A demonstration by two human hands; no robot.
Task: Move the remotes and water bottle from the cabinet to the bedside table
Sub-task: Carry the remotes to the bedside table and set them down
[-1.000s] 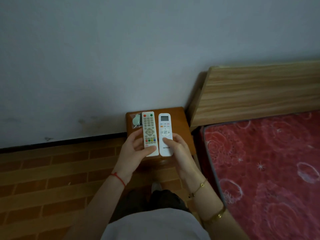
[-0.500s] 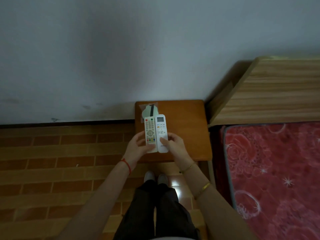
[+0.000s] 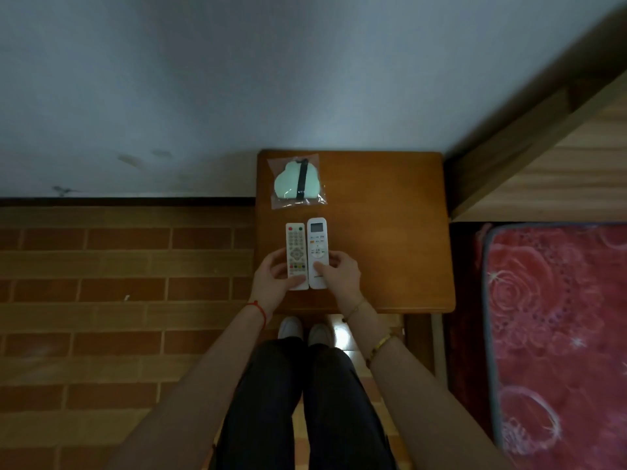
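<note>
Below, two slim white plastic remotes are seen side by side over the near left part of a bedside table [image 3: 383,212], a square top of smooth, glossy reddish-brown wood with rounded corners. The button remote [image 3: 296,247], a narrow rounded bar covered in small grey keys with red and green ones at its far end and a coloured row lower down, is grasped at its near end by the left hand [image 3: 273,283], the thumb laid across its face and the fingers curled at its left edge. The display remote [image 3: 317,245], slightly wider and bearing a small grey screen at its far end, is grasped at its near end by the right hand [image 3: 339,276], the thumb pressed on its face and the fingers wrapped at its right edge. Both long axes run straight away from the person toward the wall, far ends pointed at a clear crinkled plastic pouch [image 3: 297,181] holding a pale green, cloud-shaped item crossed by a black strap. The edges of the two remotes are touching or nearly so. Whether they rest on the wood cannot be told. A red rose-patterned mattress [image 3: 556,334] lies to the right
</note>
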